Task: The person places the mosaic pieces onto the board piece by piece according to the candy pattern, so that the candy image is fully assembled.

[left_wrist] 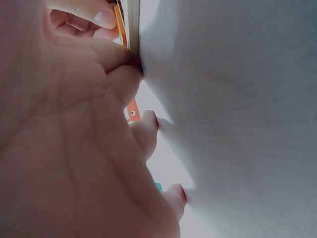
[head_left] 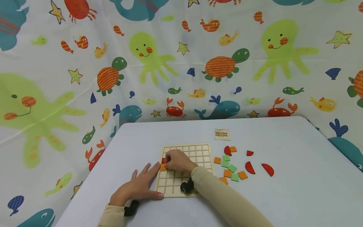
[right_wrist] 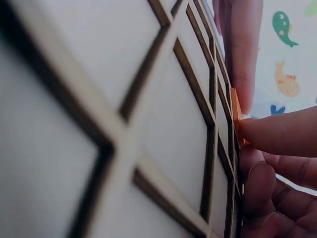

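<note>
A wooden grid board (head_left: 202,154) lies on the white table. At its left edge my right hand (head_left: 180,161) pinches a square orange tile (head_left: 163,167), its fingers curled; the right wrist view shows the tile (right_wrist: 237,111) slightly tilted against the grid. Just above it, a red piece (head_left: 163,160) is partly hidden by that hand. My left hand (head_left: 140,186) lies flat with spread fingers beside the board. Its thumb rests at the lower left corner and its index fingertip is at the left edge, close to the orange tile.
Right of the board lie several loose orange tiles (head_left: 242,175), green tiles (head_left: 232,168) and red rounded pieces (head_left: 250,167). A small pattern card (head_left: 222,134) lies farther back. A curtain printed with sea animals (head_left: 184,72) hangs behind the table (head_left: 283,145).
</note>
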Motion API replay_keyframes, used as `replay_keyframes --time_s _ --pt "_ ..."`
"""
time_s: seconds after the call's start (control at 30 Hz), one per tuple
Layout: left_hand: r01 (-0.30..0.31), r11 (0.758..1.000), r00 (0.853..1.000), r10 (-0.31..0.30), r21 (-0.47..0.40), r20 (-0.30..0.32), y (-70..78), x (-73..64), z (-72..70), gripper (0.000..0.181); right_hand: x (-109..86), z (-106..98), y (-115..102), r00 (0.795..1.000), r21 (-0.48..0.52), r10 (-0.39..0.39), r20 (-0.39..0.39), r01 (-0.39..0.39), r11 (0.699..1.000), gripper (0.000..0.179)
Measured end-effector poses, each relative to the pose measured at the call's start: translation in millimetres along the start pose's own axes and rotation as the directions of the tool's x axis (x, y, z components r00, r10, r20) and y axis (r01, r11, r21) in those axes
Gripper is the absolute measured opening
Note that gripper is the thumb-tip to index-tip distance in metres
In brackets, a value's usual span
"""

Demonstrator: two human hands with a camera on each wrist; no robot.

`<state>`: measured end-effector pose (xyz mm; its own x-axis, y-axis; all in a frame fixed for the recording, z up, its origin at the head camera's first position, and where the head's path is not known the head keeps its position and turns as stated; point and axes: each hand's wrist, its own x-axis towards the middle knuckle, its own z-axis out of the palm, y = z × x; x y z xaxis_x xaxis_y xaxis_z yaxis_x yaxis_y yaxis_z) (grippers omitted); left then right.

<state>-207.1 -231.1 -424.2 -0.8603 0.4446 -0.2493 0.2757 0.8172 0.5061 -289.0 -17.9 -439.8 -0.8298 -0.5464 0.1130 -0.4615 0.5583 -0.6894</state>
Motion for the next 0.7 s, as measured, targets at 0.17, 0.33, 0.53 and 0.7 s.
replay_keyframes --time_s 0.17,0.33,0.53,0.7 --pt "0.008 1.000 1.000 -0.008 -0.006 -0.001 1.7 2.8 2.4 0.125 -4.9 -2.8 -1.8 1.000 0.010 0.009 -0.005 -0.009 1.000 0.011" --pt "0.021 1.000 1.000 -0.021 0.004 0.001 4.0 2.6 2.9 0.123 -10.9 -10.7 -1.3 1.000 0.088 0.003 0.011 -0.004 0.996 0.009" --pt "0.027 0.999 1.000 -0.027 -0.026 0.000 -1.2 2.9 4.7 0.125 -26.6 -30.8 1.9 0.999 0.176 -0.032 0.011 0.030 0.984 0.009" --pt "0.023 0.999 1.000 -0.023 -0.025 -0.015 -6.8 6.1 7.1 0.128 -45.8 -56.9 12.7 0.999 0.177 -0.026 -0.031 0.031 0.984 0.018"
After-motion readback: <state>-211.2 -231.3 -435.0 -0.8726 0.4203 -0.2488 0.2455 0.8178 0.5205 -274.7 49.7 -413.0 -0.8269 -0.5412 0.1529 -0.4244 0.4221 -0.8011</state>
